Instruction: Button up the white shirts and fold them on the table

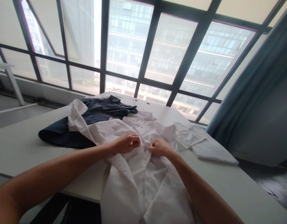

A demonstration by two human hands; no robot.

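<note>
A white button-up shirt point(124, 177) lies spread over the table, its collar toward the window and its lower part hanging over the near edge. My left hand point(128, 143) is closed on the shirt beside its front opening. Facing it across a small gap, my right hand point(159, 147) pinches the other side of the opening. The fingertips of both hands are partly hidden, and any button between them is too small to make out. One white sleeve point(77, 116) stretches left across a dark navy garment point(96, 110); the other sleeve point(189, 136) reaches right.
A folded white cloth point(214, 151) rests on the white table point(239, 183) at the right, partly under the sleeve. Large windows point(129, 37) stand behind the table. A blue-grey curtain point(248, 84) hangs at the right. Another white table point(12, 82) is at the far left.
</note>
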